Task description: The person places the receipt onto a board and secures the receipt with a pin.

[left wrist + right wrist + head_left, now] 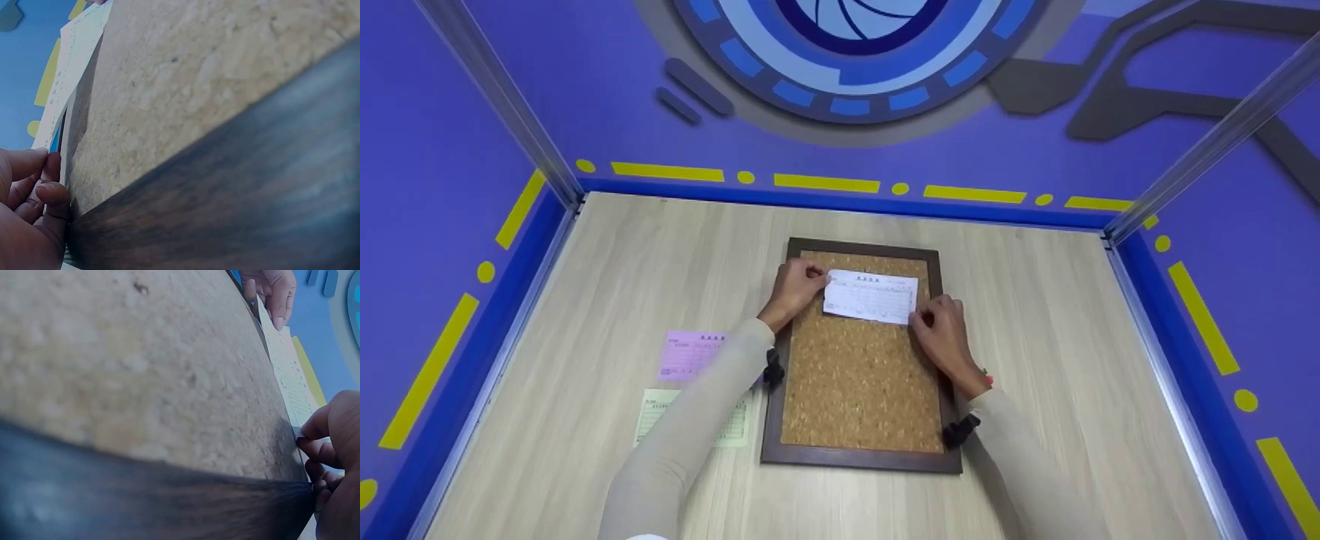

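A white printed paper slip (870,297) lies across the upper part of a cork board (861,390) with a dark brown frame (859,456). My left hand (796,289) pinches the slip's upper left corner between thumb and finger. At its lower right corner, my right hand (945,336) holds the paper the same way. Seen in the left wrist view, the slip (76,53) tilts up off the cork (197,84). In the right wrist view, both hands grip opposite ends of the slip (288,374).
Left of the board, a pink slip (682,356) and a pale green slip (733,429) lie on the wooden table (1050,360), partly hidden by my left sleeve. Blue walls (607,90) with yellow markings enclose the table at the back and both sides.
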`<move>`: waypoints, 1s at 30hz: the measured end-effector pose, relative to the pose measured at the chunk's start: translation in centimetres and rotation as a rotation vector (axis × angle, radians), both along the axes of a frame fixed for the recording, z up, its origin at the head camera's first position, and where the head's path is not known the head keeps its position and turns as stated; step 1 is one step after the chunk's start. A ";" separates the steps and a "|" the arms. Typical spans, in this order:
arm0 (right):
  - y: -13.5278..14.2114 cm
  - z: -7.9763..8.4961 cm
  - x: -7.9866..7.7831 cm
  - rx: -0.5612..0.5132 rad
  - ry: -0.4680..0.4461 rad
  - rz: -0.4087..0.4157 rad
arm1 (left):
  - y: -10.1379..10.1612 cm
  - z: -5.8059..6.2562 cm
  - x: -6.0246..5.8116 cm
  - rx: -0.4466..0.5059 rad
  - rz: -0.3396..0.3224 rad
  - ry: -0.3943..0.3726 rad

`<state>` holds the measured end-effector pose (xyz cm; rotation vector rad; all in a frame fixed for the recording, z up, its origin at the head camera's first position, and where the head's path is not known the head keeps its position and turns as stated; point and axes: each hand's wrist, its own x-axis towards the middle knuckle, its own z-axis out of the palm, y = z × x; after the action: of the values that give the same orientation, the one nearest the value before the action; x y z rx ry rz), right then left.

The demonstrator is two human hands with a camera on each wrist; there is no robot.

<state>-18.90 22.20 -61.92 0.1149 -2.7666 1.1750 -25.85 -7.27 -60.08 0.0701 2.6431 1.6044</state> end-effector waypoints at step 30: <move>-1.1 0.3 -0.9 0.098 0.016 -0.053 | 0.2 -0.2 -0.1 -0.111 -0.002 0.028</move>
<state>-19.75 21.08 -61.64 0.0601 -2.7950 1.0223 -25.91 -7.11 -60.24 0.0913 2.7469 1.4629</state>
